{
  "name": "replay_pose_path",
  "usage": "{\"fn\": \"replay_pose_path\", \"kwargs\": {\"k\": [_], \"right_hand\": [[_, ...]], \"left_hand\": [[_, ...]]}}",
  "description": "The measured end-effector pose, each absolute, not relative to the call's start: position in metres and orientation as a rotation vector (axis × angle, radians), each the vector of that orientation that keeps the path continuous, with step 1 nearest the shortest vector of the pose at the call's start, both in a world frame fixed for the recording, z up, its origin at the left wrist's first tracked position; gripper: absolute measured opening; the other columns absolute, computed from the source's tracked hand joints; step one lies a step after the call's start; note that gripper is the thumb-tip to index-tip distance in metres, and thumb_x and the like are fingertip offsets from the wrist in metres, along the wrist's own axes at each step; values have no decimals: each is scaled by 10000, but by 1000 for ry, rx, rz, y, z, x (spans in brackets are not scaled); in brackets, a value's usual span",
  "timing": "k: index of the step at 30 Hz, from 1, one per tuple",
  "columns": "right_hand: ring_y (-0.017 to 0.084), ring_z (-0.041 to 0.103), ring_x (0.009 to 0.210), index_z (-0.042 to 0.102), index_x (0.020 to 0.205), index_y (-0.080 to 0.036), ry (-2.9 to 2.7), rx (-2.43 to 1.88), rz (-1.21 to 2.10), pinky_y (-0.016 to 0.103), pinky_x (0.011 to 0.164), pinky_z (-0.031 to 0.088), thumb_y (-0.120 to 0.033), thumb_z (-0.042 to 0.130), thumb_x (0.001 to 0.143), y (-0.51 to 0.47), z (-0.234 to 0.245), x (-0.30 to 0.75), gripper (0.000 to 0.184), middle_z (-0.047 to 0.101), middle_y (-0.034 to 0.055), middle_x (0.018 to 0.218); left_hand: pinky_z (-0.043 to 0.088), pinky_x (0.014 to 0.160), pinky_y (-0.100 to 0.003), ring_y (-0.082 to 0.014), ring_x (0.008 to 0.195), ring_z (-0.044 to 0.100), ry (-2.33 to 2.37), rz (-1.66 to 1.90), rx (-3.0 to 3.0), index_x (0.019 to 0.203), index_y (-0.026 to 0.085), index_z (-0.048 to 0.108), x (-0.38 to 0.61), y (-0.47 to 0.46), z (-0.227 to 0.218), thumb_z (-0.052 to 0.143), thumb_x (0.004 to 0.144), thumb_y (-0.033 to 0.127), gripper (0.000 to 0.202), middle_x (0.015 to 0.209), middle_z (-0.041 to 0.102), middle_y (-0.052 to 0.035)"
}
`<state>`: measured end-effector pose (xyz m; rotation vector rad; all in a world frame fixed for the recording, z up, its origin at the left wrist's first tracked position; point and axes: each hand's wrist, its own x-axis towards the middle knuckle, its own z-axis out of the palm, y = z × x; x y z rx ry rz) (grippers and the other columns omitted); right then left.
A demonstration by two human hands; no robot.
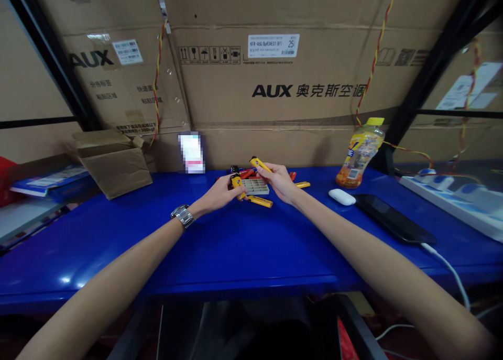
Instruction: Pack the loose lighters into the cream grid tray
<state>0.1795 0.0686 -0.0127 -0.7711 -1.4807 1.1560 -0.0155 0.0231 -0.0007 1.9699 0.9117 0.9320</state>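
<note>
Over the middle of the blue table, my right hand (282, 183) pinches a yellow lighter (261, 164) with a dark top, tilted toward the upper left. My left hand (220, 193) is closed around another yellow lighter (236, 182) with a black top, at the left end of a pale tray (259, 191) divided into small compartments. A loose yellow lighter (261, 202) lies in front of the tray. Red lighters (247, 173) lie behind it, partly hidden. To the right, beyond my right wrist, lies one more yellow lighter (303, 185).
An open cardboard box (113, 166) and a lit phone (192, 153) stand at the back left. On the right are a drink bottle (359, 153), a white earphone case (341, 197), a black phone (393, 218) on a cable and a power strip (451, 203). Large cartons (314, 119) wall the back.
</note>
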Motion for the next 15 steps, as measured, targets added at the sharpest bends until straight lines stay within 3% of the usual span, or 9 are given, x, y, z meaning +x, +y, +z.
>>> {"fn": "replay_pose_path", "kwargs": {"k": [5, 11, 15], "right_hand": [[132, 590, 608, 501, 850, -210, -1413, -713, 1282, 295, 618, 460, -351, 666, 756, 69, -16, 175, 237, 654, 11, 744], [87, 409, 395, 445, 759, -229, -1316, -661, 1335, 227, 442, 318, -230, 552, 748, 65, -12, 169, 107, 486, -82, 478], [92, 405, 416, 503, 707, -207, -1316, -645, 1358, 239, 464, 358, -334, 517, 797, 65, -10, 168, 156, 452, -60, 469]], "left_hand": [[449, 563, -260, -122, 603, 578, 802, 925, 1891, 913, 159, 474, -9, 20, -4, 558, 874, 347, 210, 720, 631, -40], [393, 482, -220, -78, 492, 437, 784, 1071, 1700, 833, 199, 420, -3, 25, -14, 493, 905, 516, 333, 588, 435, 60], [350, 428, -213, -63, 405, 339, 804, 1072, 1607, 726, 198, 433, 0, 25, -13, 469, 880, 612, 443, 488, 338, 86]]}}
